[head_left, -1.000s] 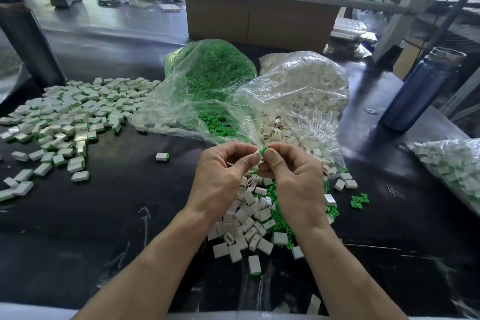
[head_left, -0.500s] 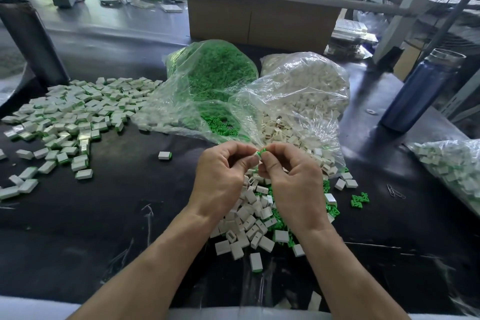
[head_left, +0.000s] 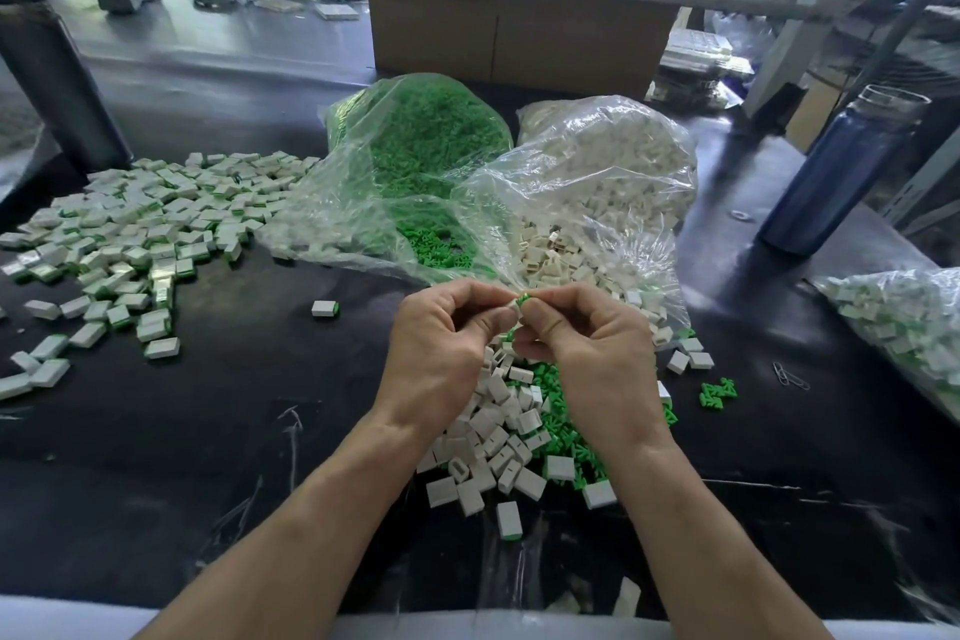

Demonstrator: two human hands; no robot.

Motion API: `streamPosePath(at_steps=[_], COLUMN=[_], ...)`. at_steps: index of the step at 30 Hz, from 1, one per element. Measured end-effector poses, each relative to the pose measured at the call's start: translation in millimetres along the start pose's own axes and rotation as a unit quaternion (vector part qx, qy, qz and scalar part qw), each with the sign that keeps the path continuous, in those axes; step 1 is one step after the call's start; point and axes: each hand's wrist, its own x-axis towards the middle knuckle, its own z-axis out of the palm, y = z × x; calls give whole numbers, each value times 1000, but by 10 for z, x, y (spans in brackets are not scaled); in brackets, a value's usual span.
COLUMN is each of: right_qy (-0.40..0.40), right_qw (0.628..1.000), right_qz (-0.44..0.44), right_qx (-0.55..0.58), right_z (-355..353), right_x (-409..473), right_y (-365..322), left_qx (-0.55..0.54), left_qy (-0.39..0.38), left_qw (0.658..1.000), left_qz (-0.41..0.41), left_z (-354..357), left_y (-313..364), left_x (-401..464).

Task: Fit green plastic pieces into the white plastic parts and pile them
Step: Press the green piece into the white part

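Now a white part (head_left: 514, 311) visible beside the green piece (head_left: 523, 299) between the pinching fingers (head_left: 494, 318), previously green only.

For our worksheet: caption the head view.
Left hand and right hand pinch a white part and green piece together.

Glossy clear bag (head_left: 597, 203) — crinkled plastic

Assembled pile (head_left: 130, 234) left, two bags (head_left: 597, 182) behind hands, bottle (head_left: 841, 172) right
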Motion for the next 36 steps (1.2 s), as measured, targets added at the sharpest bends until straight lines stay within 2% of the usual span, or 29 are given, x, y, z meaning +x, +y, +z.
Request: streamPosePath(at_steps=[4, 9, 11, 17, 20, 26, 36], right_qy=[-36, -100, -113, -81, -48, 12, 37], right_qw=[996, 991, 987, 981, 987, 993, 993], right_qz=[29, 74, 103, 120, 106, 75, 55], right_qx=[80, 40, 57, 127, 112, 87, 95], right_z=[-13, 30, 79, 155, 210, 290, 282], right_x=[14, 31, 26, 14, 6, 9, 37], right_y=[-18, -17, -20, -48, -76, -56, -36], left_qx=[-4, 45, 38, -70, -112, -127, -132], left_qy=[-5, -20, -27, -65, -68, -62, -59], left_qw=[1000, 998, 998, 995, 991, 990, 990], left_qz=[2, 48, 50, -16, -21, -12, 4], left_z=[-35, 2, 34, 124, 166, 185, 244], left_y=[12, 15, 27, 23, 24, 44, 18], left_x=[40, 37, 33, -16, -29, -27, -42])
